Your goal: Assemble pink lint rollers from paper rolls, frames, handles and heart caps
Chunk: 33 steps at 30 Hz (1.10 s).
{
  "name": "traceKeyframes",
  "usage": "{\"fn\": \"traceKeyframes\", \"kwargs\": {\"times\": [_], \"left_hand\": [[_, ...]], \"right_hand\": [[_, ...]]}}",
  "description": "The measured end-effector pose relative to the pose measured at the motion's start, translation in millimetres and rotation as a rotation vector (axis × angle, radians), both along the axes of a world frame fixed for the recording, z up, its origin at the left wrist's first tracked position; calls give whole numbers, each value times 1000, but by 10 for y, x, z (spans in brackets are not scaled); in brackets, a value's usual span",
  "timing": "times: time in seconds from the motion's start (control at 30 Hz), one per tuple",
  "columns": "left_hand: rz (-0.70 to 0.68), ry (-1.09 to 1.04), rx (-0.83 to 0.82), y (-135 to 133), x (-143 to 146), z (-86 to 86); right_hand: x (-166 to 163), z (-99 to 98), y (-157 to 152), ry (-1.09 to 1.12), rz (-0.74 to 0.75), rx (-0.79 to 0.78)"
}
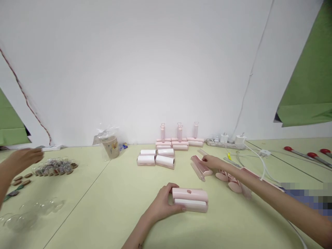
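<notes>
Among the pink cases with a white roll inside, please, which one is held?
The pink case nearest the camera, with the left hand at one end; the other cases lie by the wall, no hand on them.

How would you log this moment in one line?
left hand: gripping pink case | right hand: touching pink shell | beyond case: white rolls | far left: another person's hand
</notes>
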<state>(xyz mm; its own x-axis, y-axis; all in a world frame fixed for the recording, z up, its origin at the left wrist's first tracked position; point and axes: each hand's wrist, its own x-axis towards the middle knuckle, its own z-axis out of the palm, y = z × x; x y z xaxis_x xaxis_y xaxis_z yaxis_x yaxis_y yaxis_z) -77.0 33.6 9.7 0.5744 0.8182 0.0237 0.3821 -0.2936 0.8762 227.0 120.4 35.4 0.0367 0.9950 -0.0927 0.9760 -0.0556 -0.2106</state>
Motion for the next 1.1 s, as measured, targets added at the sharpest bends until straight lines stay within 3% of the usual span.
{"fn": "traceKeyframes", "kwargs": {"times": [0.17, 0.37, 0.5, 0.67, 0.9, 1.1], "left_hand": [[-7, -7, 15, -9, -1, 18], [-4, -11, 24, -19, -3, 23], [5, 7, 29, -25, 0, 27], [5, -3, 29, -20, 4, 17], [-20, -29, 40, -16, 3, 35], [-24, -36, 32, 1, 2, 6]], "right_hand": [[-66, 4, -62, -64, -20, 103], [-264, 182, -109, -177, 77, 217], [-424, 200, -120, -159, 130, 240], [-569, 205, -212, 41, 218, 155], [-761, 550, -718, 547, 449, 144], [-923, 646, -1033, 614, 507, 151]]}}
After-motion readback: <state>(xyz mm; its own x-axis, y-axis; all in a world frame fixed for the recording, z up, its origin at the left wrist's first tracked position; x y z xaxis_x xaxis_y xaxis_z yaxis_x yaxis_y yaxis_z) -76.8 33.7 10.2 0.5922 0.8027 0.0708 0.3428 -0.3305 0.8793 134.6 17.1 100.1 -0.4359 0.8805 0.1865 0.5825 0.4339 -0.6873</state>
